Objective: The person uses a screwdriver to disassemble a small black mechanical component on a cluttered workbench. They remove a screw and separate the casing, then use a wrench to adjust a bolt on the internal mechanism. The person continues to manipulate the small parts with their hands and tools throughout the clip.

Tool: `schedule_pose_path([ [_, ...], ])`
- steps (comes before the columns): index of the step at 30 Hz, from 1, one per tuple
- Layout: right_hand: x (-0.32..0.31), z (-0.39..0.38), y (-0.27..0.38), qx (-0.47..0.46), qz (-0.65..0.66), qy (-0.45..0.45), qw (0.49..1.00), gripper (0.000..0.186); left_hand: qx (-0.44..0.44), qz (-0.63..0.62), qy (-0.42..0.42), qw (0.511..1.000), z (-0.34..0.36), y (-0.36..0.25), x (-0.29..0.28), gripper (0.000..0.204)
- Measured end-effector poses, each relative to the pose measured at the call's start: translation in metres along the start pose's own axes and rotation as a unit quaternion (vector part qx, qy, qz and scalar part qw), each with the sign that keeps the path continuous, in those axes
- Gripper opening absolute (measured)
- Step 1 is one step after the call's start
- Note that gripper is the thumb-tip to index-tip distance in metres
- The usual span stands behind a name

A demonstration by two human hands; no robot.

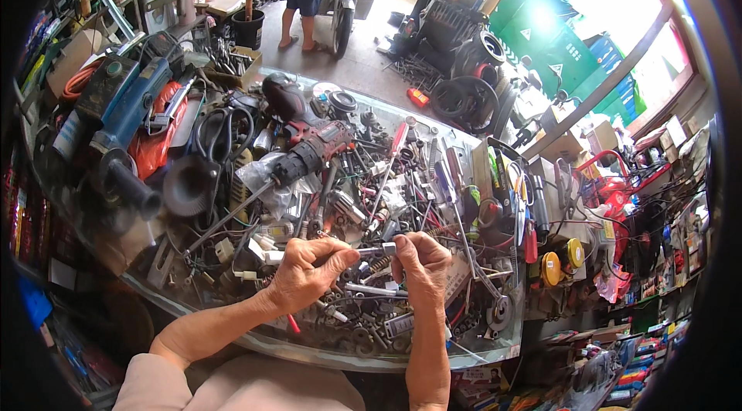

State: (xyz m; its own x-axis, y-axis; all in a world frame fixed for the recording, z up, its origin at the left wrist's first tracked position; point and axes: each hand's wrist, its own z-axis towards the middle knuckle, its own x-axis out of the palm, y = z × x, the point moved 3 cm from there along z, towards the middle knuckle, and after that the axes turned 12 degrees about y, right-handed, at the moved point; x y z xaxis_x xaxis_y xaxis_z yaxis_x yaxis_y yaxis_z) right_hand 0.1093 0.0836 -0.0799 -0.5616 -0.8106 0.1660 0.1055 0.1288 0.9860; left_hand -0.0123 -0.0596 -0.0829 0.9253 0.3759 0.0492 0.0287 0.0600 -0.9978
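— Where is the small metal part [374, 252]?
— Above the cluttered table [479, 357], between the left hand [303, 272] and the right hand [423, 264]; each one's fingers pinch one end closely.
— Which step is this?
— Perhaps adjusting it; the next move probably needs steady, gentle turning.

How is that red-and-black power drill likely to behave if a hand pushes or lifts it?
The power drill should feel rigid and fairly heavy, given its bulky body. Pushed, it may rock or shift, since it lies among loose parts. It might twist when lifted, as its handle juts sideways.
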Motion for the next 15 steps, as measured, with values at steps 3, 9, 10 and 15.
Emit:
schedule_pose_path([
  [3, 0.002, -0.003, 0.007, 0.015, -0.016, -0.006, 1.000, 0.029, -0.023, -0.003, 0.006, 1.000, 0.001, 0.000, -0.002, 0.019],
  [9, 0.006, -0.004, 0.003, 0.018, -0.043, 0.038, 0.998, 0.024, -0.039, -0.030, -0.009, 0.999, 0.003, -0.001, -0.001, 0.018],
  [10, 0.010, -0.003, 0.008, 0.010, -0.021, 0.042, 0.999, 0.021, -0.041, -0.032, -0.011, 0.999, 0.003, -0.002, -0.002, 0.018],
  [15, 0.009, -0.005, 0.013, 0.020, -0.011, 0.050, 0.998, 0.025, -0.034, -0.016, -0.004, 0.999, 0.004, 0.001, -0.001, 0.018],
])
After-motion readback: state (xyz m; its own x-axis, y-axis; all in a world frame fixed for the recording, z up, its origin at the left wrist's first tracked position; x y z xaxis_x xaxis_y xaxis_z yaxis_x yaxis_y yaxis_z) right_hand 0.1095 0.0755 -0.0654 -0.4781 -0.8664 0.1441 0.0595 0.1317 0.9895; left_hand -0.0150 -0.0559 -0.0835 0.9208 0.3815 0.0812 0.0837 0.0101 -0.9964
